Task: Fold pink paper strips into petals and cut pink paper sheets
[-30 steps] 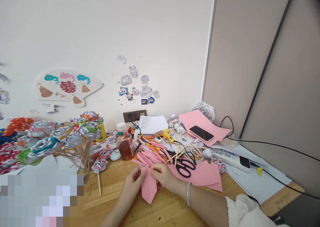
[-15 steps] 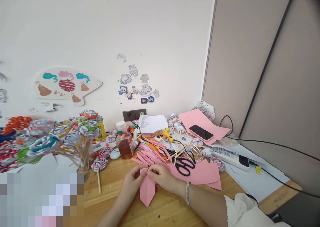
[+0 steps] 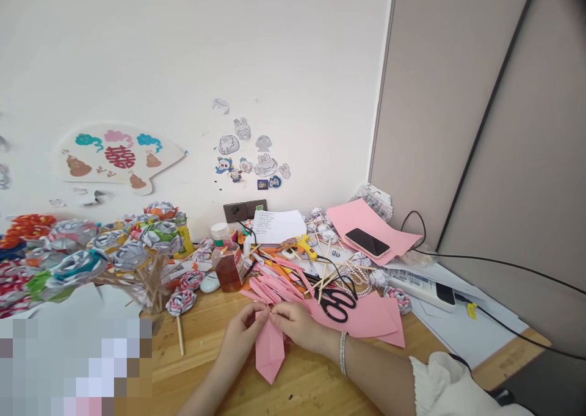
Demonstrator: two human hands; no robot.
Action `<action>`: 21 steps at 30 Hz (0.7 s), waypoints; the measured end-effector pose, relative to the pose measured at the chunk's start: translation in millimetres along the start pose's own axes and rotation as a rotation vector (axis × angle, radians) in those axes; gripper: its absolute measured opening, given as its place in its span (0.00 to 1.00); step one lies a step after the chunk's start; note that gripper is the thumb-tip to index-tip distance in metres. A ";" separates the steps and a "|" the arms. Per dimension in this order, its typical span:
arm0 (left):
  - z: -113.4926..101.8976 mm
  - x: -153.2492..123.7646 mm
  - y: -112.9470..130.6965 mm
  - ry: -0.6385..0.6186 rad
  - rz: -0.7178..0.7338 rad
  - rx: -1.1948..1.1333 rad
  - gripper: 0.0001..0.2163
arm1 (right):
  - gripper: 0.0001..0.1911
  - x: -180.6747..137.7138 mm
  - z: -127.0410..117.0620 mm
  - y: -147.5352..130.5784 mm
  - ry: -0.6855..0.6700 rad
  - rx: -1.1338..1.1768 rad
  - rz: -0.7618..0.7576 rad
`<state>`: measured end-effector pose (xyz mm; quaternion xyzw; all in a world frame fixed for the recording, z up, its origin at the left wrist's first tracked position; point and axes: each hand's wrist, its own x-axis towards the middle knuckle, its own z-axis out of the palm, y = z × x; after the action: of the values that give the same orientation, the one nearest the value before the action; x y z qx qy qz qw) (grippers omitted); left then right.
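Observation:
A folded strip of pink paper (image 3: 270,356) hangs between my hands, its pointed end toward me over the wooden table. My left hand (image 3: 246,328) pinches its upper left edge between thumb and fingers. At the upper right edge my right hand (image 3: 293,324) pinches the same paper; a bracelet circles that wrist. The paper's top end is partly hidden by my fingers. Just beyond my hands lies a heap of pink paper strips (image 3: 277,286). Black-handled scissors (image 3: 336,306) rest on pink sheets (image 3: 373,318) to the right.
Paper flowers on sticks (image 3: 160,236) crowd the left, with a single paper flower (image 3: 180,303) nearer. A bottle of amber liquid (image 3: 229,269), a yellow glue gun (image 3: 306,247), a phone (image 3: 367,242) and a power strip (image 3: 425,291) stand or lie along the back and right.
The lower end of the pink paper has shifted slightly toward me and its creased face looks a little different. Both hands keep their pinch in nearly the same place.

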<state>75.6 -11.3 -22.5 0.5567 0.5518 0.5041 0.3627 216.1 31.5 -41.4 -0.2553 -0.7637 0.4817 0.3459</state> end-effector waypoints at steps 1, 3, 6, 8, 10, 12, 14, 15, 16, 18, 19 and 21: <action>-0.1 -0.3 0.1 -0.003 0.010 0.020 0.10 | 0.13 0.1 -0.2 -0.6 0.002 -0.007 -0.001; -0.5 -0.8 -0.1 -0.006 0.037 0.064 0.10 | 0.13 0.2 -0.9 -2.5 0.009 -0.030 -0.006; -0.7 -0.9 -1.5 0.010 0.089 0.141 0.09 | 0.13 0.1 -2.2 -5.5 0.005 -0.070 -0.003; -0.7 -1.0 -2.4 0.015 0.115 0.188 0.08 | 0.13 -0.1 -2.3 -5.9 -0.014 -0.077 0.015; -0.8 -1.6 -2.6 0.012 0.139 0.235 0.08 | 0.13 0.0 -1.8 -4.6 -0.033 -0.079 0.030; -1.1 -2.9 -2.0 0.005 0.166 0.290 0.08 | 0.14 0.3 -0.9 -2.3 -0.036 -0.087 0.029; -1.3 -4.6 -1.4 -0.005 0.194 0.360 0.08 | 0.14 0.7 -0.1 -0.4 -0.033 -0.090 0.031; -1.4 -5.4 -1.3 -0.009 0.206 0.395 0.08 | 0.14 0.9 0.3 0.2 -0.036 -0.083 0.040; -1.4 -6.1 -1.4 -0.009 0.215 0.426 0.08 | 0.14 1.0 0.6 0.5 -0.038 -0.076 0.051; -1.2 -6.7 -2.4 -0.002 0.224 0.463 0.08 | 0.14 1.0 1.2 0.3 -0.030 -0.077 0.059; -1.1 -6.6 -3.1 0.001 0.223 0.466 0.08 | 0.13 1.0 1.5 0.1 -0.018 -0.085 0.054; -1.1 -5.6 -4.6 0.005 0.218 0.451 0.09 | 0.13 0.9 2.0 -0.1 0.009 -0.106 0.043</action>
<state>74.1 -16.4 -27.6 0.6785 0.5879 0.4057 0.1713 214.0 31.0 -41.6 -0.2918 -0.7809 0.4469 0.3246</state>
